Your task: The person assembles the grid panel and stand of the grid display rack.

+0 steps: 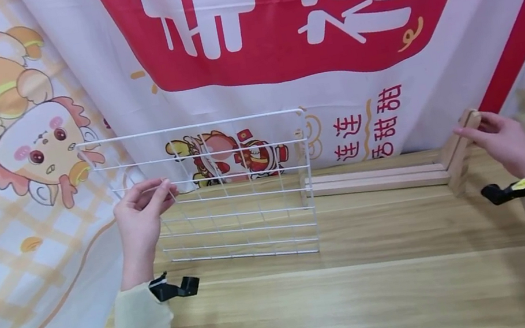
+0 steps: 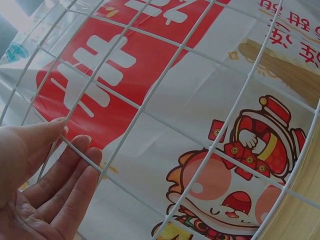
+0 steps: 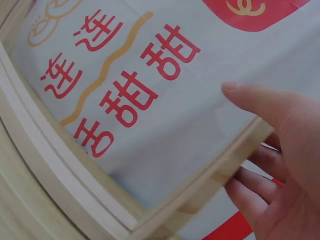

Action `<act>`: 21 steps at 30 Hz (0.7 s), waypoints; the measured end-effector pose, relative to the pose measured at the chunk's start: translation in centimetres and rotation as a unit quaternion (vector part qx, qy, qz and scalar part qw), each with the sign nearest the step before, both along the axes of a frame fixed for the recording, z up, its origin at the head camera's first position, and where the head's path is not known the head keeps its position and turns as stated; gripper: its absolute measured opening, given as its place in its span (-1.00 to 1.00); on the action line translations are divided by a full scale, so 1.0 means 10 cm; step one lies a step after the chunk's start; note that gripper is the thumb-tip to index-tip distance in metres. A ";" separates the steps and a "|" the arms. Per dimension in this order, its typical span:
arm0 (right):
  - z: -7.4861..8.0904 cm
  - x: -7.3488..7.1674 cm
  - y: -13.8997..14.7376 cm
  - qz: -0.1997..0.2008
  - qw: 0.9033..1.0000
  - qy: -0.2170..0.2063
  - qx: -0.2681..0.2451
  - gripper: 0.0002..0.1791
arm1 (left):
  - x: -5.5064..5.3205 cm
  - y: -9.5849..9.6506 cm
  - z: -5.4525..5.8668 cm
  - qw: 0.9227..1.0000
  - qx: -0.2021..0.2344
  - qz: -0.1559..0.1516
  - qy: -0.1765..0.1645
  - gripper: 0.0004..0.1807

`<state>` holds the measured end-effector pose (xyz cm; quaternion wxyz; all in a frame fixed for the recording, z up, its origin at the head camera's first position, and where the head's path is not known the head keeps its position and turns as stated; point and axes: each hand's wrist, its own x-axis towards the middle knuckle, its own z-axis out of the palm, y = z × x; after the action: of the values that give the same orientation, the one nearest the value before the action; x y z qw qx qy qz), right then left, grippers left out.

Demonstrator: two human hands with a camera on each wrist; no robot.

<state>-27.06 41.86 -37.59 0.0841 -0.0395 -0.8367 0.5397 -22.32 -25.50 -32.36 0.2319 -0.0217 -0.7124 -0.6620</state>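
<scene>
Left of centre, the left hand (image 1: 140,213) pinches a white wire rack (image 1: 228,196); at right, the right hand (image 1: 505,140) grips a wooden stand (image 1: 381,181) on the worktop (image 1: 346,307)

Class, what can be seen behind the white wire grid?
Printed cloth, tabletop and part of the wooden stand show through its gaps. Spots behind its wires and the left hand are covered.

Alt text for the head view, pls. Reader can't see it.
A person's left hand pinches a white wire grid while the right hand holds the upright at the right end of a wooden stand. Both are over a wood-grain table, with a red-and-white printed sheet behind and a cartoon-print sheet at left.
</scene>
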 end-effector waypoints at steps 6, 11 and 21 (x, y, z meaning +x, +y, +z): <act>0.03 0.09 0.00 0.016 0.998 -0.028 0.045 -0.15 | 0.01 -0.01 0.01 1.000 0.004 -0.002 -0.006 -0.61; 0.02 0.13 -0.04 0.022 0.994 -0.039 0.098 -0.13 | 0.01 -0.02 0.01 1.000 0.006 -0.002 -0.008 -0.61; 0.02 0.14 -0.16 0.038 0.989 -0.059 0.128 -0.05 | 0.00 -0.02 0.00 1.000 0.008 -0.007 -0.009 -0.61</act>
<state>-25.67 40.22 -37.35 0.0178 -0.0282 -0.9033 0.4277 -22.31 -25.69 -32.39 0.2207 -0.0188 -0.7093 -0.6692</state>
